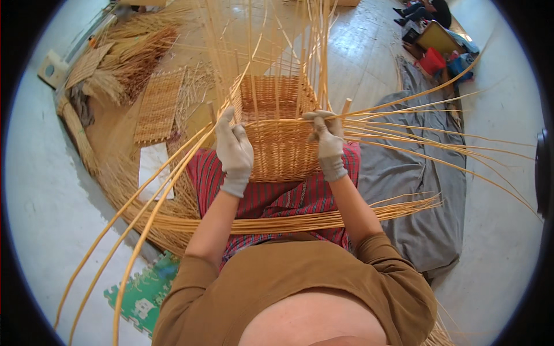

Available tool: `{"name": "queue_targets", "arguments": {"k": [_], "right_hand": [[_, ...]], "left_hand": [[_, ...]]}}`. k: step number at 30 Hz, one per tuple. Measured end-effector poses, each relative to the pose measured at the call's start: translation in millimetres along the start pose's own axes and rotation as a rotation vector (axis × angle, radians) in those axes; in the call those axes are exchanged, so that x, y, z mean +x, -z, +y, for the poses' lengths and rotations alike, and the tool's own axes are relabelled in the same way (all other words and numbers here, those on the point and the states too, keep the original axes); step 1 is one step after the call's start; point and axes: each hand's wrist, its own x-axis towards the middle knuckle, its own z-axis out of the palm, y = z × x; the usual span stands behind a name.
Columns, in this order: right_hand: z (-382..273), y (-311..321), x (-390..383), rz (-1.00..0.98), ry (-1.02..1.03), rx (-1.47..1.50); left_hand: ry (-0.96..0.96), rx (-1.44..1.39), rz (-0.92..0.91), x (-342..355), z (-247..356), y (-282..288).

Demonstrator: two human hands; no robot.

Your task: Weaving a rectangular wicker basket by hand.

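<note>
One basket (283, 151), woven of golden-brown rods, rectangular, open at the top, set before the wearer over the lap, its near wall tipped into view. Left hand (235, 147), in a pale glove, at the near left corner of the rim; fingers extended, close together, against the rods there; whether they pinch one cannot be told. Right hand (329, 141), gloved alike, at the near right corner; fingers bent, thumb opposed, pinching the rods at the rim. Upright stakes (323, 57), thin, rising from the walls toward the far side. Left rods (151, 216), three long lengths, running from the left corner to the near left. Right rods (398, 105), a loose fan, spreading from the right corner to the right. Beneath the basket, one striped cloth (265, 199), red and dark. Nearer, a rod bundle (288, 224), lying across the lap. To the left, a white sheet (152, 167); beyond it, a woven panel (161, 106); farther left, a straw heap (124, 63). Near left, a green mat (144, 294) with interlocking edges. To the right, a grey cloth (404, 184), wrinkled, on the floor. Far right, a red container (431, 61) and a seated person (430, 12) in dark clothing.
</note>
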Motion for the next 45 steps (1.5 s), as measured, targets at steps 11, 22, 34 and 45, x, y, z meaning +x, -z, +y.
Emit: {"name": "queue_targets", "arguments": {"k": [11, 22, 34, 45], "right_hand": [[-61.7, -72.3, 95.8, -0.322, 0.764, -0.961], [-65.1, 76.9, -5.1, 0.327, 0.190, 0.031], [-106.7, 47.6, 147.2, 0.000, 0.577, -0.040], [-72.5, 129.6, 137.1, 0.315, 0.126, -0.298]], "left_hand": [[0.655, 0.052, -0.429, 24.3, 2.6, -66.3], [-0.105, 0.193, -0.102, 6.7, 31.4, -92.1], [0.492, 0.059, -0.539, 6.2, 10.2, -152.4], [-0.068, 0.259, -0.355, -14.6, 40.6, -120.1]]}}
